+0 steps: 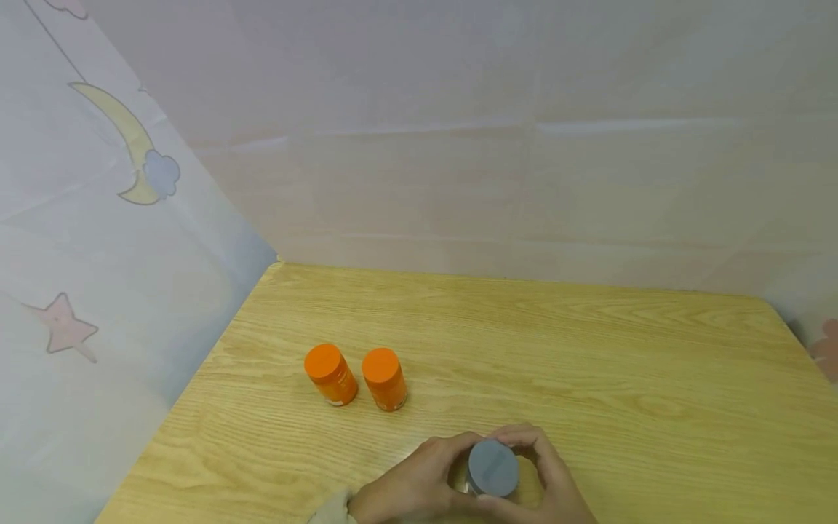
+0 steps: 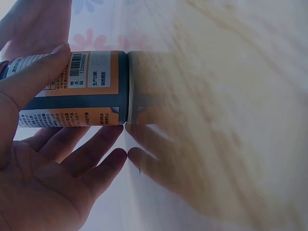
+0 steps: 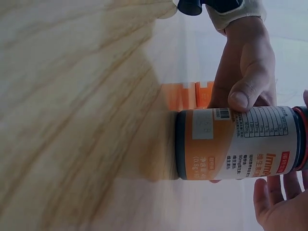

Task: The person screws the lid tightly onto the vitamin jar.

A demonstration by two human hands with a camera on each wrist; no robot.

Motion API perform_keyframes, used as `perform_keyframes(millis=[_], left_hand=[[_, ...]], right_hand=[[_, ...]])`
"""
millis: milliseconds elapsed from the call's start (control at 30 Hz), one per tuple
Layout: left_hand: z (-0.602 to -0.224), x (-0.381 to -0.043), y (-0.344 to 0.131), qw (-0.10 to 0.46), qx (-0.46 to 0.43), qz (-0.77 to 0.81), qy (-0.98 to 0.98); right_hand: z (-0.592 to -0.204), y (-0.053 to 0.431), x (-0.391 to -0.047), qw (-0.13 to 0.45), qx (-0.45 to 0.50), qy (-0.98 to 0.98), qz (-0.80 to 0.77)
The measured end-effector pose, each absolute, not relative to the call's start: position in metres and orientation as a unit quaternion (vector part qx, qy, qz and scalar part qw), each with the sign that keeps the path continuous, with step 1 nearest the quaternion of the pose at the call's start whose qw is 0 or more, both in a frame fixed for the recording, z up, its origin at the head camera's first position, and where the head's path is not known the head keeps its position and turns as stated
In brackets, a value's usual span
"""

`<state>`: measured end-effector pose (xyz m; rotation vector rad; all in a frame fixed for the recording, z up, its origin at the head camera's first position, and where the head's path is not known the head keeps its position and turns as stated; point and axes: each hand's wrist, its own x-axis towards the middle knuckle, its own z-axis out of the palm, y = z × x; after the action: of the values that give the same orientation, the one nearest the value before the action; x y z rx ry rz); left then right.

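Note:
A pill bottle with a grey lid (image 1: 493,468) stands upright on the wooden table near its front, between both hands. Its orange and white label (image 3: 240,144) carries printed text and a barcode. My left hand (image 1: 419,480) grips the bottle from the left; in the left wrist view its thumb lies across the label and its fingers curve along the other side, tips close to the table. From the right, my right hand (image 1: 553,487) curls round the upper part, thumb and finger at the lid. In the right wrist view only some of its fingers (image 3: 274,197) show.
Two orange bottles with orange lids, a left one (image 1: 332,375) and a right one (image 1: 385,380), stand side by side on the table (image 1: 589,364), farther back and to the left. A pale printed cloth (image 1: 458,182) hangs behind the table and along its left side.

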<state>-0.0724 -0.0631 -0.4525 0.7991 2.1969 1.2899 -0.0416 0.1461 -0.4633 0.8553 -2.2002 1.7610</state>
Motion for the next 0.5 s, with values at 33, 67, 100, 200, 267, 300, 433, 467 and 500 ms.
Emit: perform_keyframes(millis=[33,67,100,200,267,300,433,467,500], left_hand=[[-0.4525,-0.0726,-0.0629,0.231,0.292,0.468,0.801],[-0.4527,-0.0729,-0.0627,0.226,0.296,0.466,0.803],[-0.453,-0.0731,-0.0627,0.223,0.3,0.465,0.803],[-0.4535,-0.074,-0.0627,0.218,0.315,0.472,0.794],[-0.4536,-0.0743,-0.0627,0.22,0.321,0.481,0.786],[-0.4535,-0.0742,-0.063,0.224,0.321,0.486,0.782],[-0.4521,-0.0736,-0.0631,0.237,0.31,0.492,0.778],[-0.4519,-0.0735,-0.0631,0.237,0.308,0.489,0.781],[-0.4516,-0.0734,-0.0631,0.239,0.304,0.487,0.783]], right_hand=[[-0.4628,0.1462,-0.0414,0.095,0.284,-0.752,0.587],[-0.4618,0.1467,-0.0413,0.091,0.282,-0.76,0.578],[-0.4609,0.1474,-0.0413,0.086,0.283,-0.767,0.569],[-0.4599,0.1503,-0.0423,0.077,0.311,-0.762,0.564],[-0.4603,0.1524,-0.0426,0.071,0.331,-0.747,0.572],[-0.4613,0.1532,-0.0427,0.073,0.34,-0.738,0.578],[-0.4635,0.1554,-0.0423,0.08,0.334,-0.739,0.58],[-0.4636,0.1551,-0.0418,0.086,0.326,-0.743,0.579],[-0.4638,0.1545,-0.0414,0.09,0.317,-0.746,0.579]])
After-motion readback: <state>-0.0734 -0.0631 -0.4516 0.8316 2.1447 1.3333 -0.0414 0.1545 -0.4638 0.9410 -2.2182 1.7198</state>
